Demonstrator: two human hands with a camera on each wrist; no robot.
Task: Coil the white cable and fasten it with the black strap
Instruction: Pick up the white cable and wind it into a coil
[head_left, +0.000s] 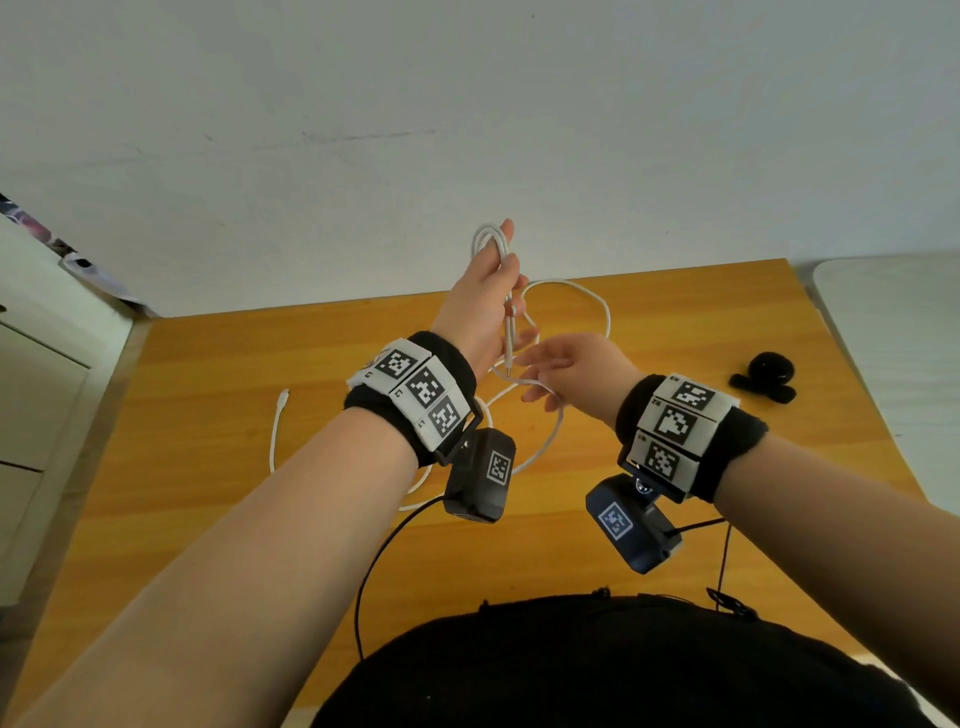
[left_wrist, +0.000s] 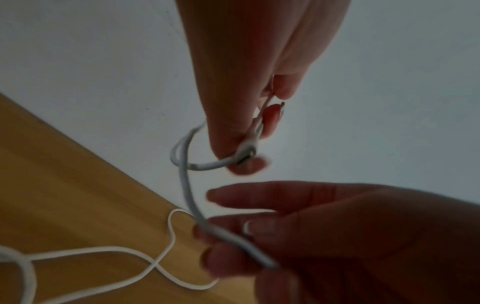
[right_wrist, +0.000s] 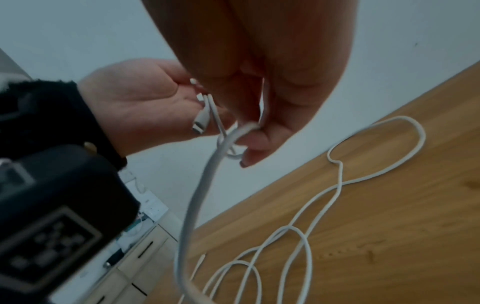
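The white cable (head_left: 582, 296) lies partly in loose loops on the wooden table (head_left: 208, 493). My raised left hand (head_left: 501, 270) grips a folded loop of it, and one plug (head_left: 509, 370) dangles below the palm. Just under it, my right hand (head_left: 545, 387) has its fingers curled round the run of cable leading to the table. The left wrist view shows the cable (left_wrist: 187, 185) going from the left hand (left_wrist: 259, 127) into the right hand (left_wrist: 233, 242). In the right wrist view the cable (right_wrist: 207, 185) hooks over the right fingers (right_wrist: 259, 142). The black strap (head_left: 768, 375) lies at the right.
The cable's other plug (head_left: 283, 397) rests on the table at the left. A cabinet with drawers (head_left: 31, 415) stands to the left and a white surface (head_left: 893, 338) to the right. Black camera leads (head_left: 374, 566) hang near the table's front edge.
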